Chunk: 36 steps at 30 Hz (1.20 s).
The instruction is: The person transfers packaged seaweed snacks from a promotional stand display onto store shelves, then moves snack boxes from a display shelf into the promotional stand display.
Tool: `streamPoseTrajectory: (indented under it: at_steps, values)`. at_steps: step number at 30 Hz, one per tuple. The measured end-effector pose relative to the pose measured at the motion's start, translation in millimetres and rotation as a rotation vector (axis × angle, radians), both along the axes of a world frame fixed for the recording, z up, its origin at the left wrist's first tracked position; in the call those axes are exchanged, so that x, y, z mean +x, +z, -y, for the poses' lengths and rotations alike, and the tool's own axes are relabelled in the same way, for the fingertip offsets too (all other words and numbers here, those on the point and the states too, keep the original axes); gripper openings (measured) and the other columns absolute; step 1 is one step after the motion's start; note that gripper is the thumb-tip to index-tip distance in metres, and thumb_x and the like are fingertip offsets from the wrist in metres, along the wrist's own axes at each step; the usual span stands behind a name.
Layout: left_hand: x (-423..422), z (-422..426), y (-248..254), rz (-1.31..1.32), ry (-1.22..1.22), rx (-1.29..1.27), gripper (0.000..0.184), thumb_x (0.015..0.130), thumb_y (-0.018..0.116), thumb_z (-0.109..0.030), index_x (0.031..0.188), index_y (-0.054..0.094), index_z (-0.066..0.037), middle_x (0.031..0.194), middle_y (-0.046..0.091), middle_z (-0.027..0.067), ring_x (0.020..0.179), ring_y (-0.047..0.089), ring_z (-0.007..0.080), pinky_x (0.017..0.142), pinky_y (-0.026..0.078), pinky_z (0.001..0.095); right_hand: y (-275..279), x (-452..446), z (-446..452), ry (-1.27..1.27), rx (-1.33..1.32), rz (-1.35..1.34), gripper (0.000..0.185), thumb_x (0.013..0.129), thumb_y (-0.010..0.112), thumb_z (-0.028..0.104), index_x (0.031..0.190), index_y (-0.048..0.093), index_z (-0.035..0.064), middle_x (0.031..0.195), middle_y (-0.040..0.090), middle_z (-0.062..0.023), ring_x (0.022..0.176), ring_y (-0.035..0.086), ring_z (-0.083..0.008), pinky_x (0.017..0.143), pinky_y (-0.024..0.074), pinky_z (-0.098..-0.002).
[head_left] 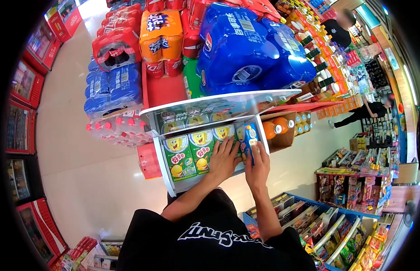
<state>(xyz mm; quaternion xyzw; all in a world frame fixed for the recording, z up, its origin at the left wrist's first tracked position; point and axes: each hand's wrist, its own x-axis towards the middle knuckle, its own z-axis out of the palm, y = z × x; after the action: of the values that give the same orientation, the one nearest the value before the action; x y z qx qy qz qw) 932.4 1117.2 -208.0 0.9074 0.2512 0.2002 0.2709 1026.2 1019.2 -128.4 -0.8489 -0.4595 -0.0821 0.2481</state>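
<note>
Several green cartons with a yellow cartoon character (177, 156) sit in a row on a white-sided shelf (167, 177) right before me. My left hand (224, 159) lies over the right-hand green cartons, fingers stretched out and spread on their front. At the right end of the row is a slim blue carton (251, 133). My right hand (257, 165) is around its lower part, fingers along its sides, and covers much of it. Both hands are close together, the left partly hiding the green carton beneath it.
Blue-wrapped bottle packs (239, 49), an orange can pack (161, 36) and red packs (116, 47) are stacked behind the shelf. A box of orange bottles (278, 126) stands right. Snack racks (316, 226) are lower right. Two people in black are farther off.
</note>
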Motion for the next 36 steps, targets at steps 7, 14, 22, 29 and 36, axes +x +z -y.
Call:
streamPoseTrajectory:
  at_steps: [7,14,22,29,36]
  values:
    - [-4.3,-1.2,-3.0,0.002,-0.007,0.062,0.065,0.096,0.065,-0.042,0.15,0.051,-0.01,0.157,0.046,0.0131,0.149,0.036,0.0315,0.122,0.024,0.0512,-28.2,3.9,-9.4,0.011,0.025,0.014,0.034,0.097,0.063,0.003,0.131,0.064,-0.0014,0.14,0.059,-0.0247,0.127,0.058,-0.0433,0.105,0.0476,-0.0481]
    - [-4.5,-3.9,-4.0,-0.082,-0.059,0.07,0.069,0.094,0.065,-0.042,0.153,0.048,-0.01,0.161,0.041,0.0145,0.151,0.033,0.0324,0.123,0.022,0.0541,-66.9,6.8,-10.5,-0.011,0.077,-0.043,0.034,0.099,0.062,0.004,0.132,0.061,-0.0045,0.141,0.058,-0.0273,0.132,0.053,-0.0467,0.111,0.0423,-0.0537]
    - [-3.5,-5.1,3.0,-0.126,-0.093,0.059,0.074,0.088,0.068,-0.041,0.152,0.049,-0.009,0.162,0.038,0.0159,0.153,0.03,0.0334,0.124,0.019,0.0567,-64.1,5.0,-6.5,0.037,0.143,-0.006,0.031,0.095,0.065,0.0,0.126,0.065,-0.0049,0.144,0.058,-0.0237,0.141,0.047,-0.0474,0.117,0.0383,-0.0554]
    - [0.1,-2.2,4.0,-0.194,-0.107,0.122,0.082,0.091,0.068,-0.051,0.155,0.044,-0.007,0.164,0.035,0.0171,0.154,0.027,0.0345,0.124,0.018,0.0575,-24.4,-30.6,23.1,0.01,0.253,-0.044,0.033,0.089,0.07,-0.004,0.122,0.067,-0.0028,0.141,0.06,-0.0223,0.14,0.049,-0.0458,0.116,0.0397,-0.0555]
    - [-0.1,-4.1,0.2,-0.023,-0.139,0.064,0.084,0.091,0.07,-0.047,0.152,0.042,0.005,0.161,0.036,0.0263,0.153,0.028,0.0436,0.124,0.015,0.0615,-1.9,-90.9,110.6,-0.194,0.366,-0.066,0.034,0.088,0.071,-0.004,0.122,0.066,-0.0017,0.14,0.062,-0.0216,0.138,0.054,-0.0408,0.113,0.0465,-0.0456]
